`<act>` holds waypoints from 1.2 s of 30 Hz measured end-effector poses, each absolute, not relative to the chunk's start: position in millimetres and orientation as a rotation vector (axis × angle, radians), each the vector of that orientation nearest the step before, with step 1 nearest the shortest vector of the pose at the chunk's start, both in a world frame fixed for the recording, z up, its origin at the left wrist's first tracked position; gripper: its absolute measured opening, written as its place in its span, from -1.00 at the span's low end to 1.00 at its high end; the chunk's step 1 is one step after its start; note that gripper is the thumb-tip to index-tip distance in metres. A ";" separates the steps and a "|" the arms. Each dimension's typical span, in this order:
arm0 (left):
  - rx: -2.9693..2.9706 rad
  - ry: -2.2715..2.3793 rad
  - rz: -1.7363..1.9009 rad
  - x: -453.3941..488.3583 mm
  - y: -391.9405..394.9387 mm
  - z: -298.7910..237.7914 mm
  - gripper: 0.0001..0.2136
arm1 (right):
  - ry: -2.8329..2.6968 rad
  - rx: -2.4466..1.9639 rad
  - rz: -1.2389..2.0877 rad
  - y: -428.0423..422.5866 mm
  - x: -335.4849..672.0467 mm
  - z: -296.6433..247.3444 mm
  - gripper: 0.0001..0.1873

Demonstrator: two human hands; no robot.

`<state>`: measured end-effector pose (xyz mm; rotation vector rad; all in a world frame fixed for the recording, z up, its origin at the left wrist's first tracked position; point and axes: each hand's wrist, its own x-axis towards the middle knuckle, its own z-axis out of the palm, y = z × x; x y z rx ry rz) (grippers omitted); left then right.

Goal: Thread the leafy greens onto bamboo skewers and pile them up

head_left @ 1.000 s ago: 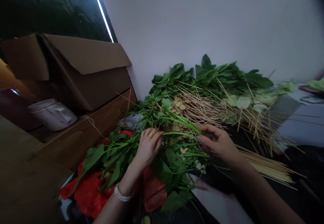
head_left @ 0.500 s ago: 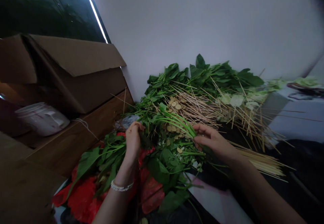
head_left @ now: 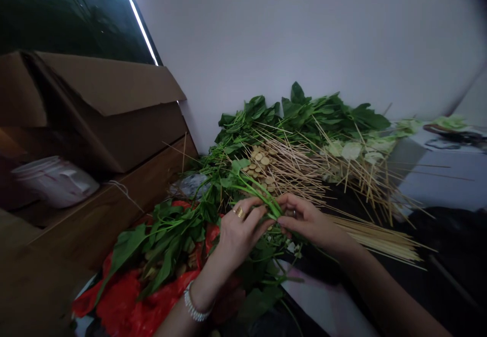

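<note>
A small bundle of leafy green stems is held in front of me, its leaves pointing away to the upper left. My right hand pinches the stem ends between thumb and fingers. From the other side my left hand, with a gold ring, has its bent fingers closed on the same stems. Below my left hand, loose leafy greens lie over a red plastic bag. Just beyond the bundle are round pale slices on wooden skewers.
More greens are heaped along the wall. Skewered pale leaves lie to the right, and a bunch of bare skewers sits nearer me. At left stand a cardboard box and a white plastic tub. Scissors lie far right.
My left hand has moved right, from over the red bag to the bundle, and now grips its stems. My right hand, still holding the bundle, has shifted slightly left.
</note>
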<state>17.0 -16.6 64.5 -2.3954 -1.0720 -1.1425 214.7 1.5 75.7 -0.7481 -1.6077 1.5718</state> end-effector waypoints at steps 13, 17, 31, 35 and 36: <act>-2.385 -1.129 -0.872 32.0 -17.3 60.9 -0.85 | -1.717 -0.849 1.383 -6.1 205.2 74.2 -0.73; -2.587 -1.357 -1.278 36.9 -14.8 64.1 -0.80 | -1.804 -0.859 1.185 -7.7 201.1 71.8 -0.59; -2.246 -1.918 -2.503 6.9 -11.2 61.9 -0.76 | -1.121 -0.854 1.055 21.8 245.4 86.8 -0.66; -2.128 -1.961 -1.893 -0.3 -6.5 50.9 -0.67 | -1.224 -0.899 1.229 21.9 241.4 81.4 -0.73; -2.091 -1.956 -1.678 -2.6 -5.5 48.2 -0.61 | -1.255 -0.912 1.237 20.8 239.1 80.5 -0.74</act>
